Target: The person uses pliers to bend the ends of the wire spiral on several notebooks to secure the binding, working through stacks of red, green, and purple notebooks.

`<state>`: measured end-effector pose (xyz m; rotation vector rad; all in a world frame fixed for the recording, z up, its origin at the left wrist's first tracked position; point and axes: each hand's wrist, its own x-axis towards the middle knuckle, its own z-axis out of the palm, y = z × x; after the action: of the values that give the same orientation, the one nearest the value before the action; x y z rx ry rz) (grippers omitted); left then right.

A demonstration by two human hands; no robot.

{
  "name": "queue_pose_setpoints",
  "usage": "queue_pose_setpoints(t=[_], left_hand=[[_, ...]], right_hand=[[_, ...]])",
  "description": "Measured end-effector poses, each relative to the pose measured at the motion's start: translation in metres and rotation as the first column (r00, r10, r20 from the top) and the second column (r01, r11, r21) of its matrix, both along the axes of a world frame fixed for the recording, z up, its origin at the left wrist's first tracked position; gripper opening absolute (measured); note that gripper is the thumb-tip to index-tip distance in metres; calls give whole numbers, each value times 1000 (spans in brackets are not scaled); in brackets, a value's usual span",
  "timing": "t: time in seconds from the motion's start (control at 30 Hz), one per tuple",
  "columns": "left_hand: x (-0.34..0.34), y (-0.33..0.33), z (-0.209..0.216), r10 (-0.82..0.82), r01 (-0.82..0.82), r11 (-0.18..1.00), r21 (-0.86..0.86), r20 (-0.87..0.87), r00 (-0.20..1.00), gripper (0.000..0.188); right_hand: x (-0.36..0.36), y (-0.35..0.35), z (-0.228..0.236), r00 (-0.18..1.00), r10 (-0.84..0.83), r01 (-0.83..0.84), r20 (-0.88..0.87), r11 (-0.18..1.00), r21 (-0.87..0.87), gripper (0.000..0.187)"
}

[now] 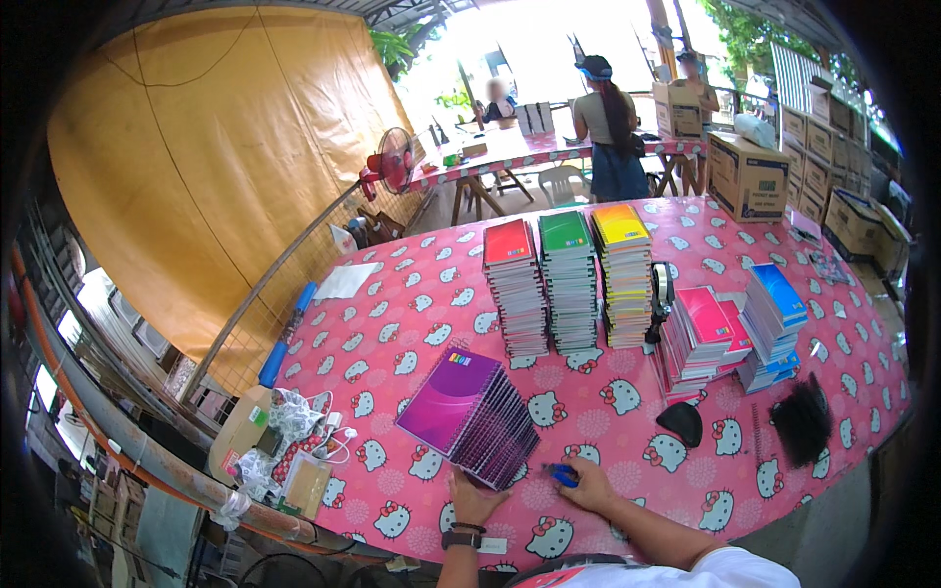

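A tall, leaning stack of purple spiral notebooks [453, 400] stands in front of me, its black bound edges fanned toward the right. My left hand [477, 502], with a dark band at the wrist, grips the stack's near lower corner; some of its fingers are hidden. To the right of the stack, my right hand [592, 487] is closed around a small blue-handled tool [563, 475] that looks like pliers or cutters. The tool's tip points left toward the notebooks, apart from them. Both hands are low over the pink patterned tablecloth [392, 446].
Beyond are stacks of red [510, 245], green [566, 235] and yellow notebooks [622, 230]. Pink [704, 318] and blue notebooks [779, 294] stand rightward, near black coils [802, 419]. A power strip with cords [333, 431] lies left. A carton [747, 176] and people are farther off.
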<state>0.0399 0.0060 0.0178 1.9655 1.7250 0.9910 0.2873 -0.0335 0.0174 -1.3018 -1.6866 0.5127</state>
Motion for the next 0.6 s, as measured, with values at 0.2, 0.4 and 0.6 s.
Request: queue_pose_setpoints(t=[0.2,0.4,0.6], left_hand=[[5,-2,6,-77,75,997,24,95,992,112],[0,-22,-37,-48,123,988,-91,578,815,104],[19,-38,-27,131,165,957,-239,861,492,99]], right_hand=[[-1,65,-8,620,-199,-283,-759,845,-453,32],[-16,90,8,637,-173,-420,-752,739,-526,41],[-12,96,4,588,-206,-496,-782,672,-550,41]])
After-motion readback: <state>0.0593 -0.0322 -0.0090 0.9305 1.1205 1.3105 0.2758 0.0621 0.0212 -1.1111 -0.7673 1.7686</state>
